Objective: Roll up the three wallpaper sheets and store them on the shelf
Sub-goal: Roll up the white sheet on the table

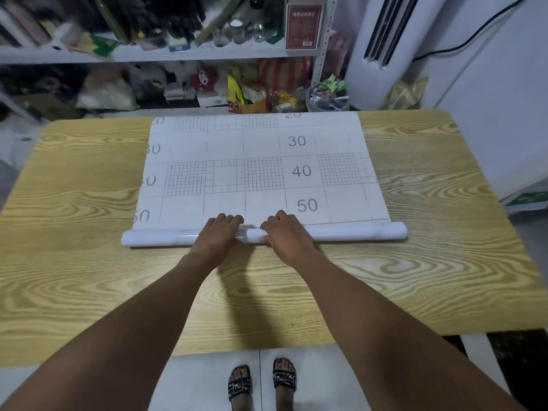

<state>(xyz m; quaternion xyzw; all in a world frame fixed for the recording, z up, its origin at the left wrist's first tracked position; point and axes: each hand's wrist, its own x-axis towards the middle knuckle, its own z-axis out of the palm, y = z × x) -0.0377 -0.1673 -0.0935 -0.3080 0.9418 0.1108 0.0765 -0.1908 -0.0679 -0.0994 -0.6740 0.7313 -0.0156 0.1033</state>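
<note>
A white wallpaper sheet [261,161] lies backing side up on the wooden table [89,209], showing grid squares and the numbers 30, 40 and 50. Its near end is wound into a glossy roll [355,232] that lies across the table. At the middle of the roll my left hand [218,235] and my right hand [286,237] sit side by side, fingers curled over the top of it. The sheet's far end reaches the table's back edge. I see only this one sheet.
Behind the table stands a white metal shelf [178,56] crowded with jars, bags, boxes and a red box [304,23]. A white standing air conditioner [382,48] fills the back right corner. My sandalled feet are on the tile floor at the table's near edge.
</note>
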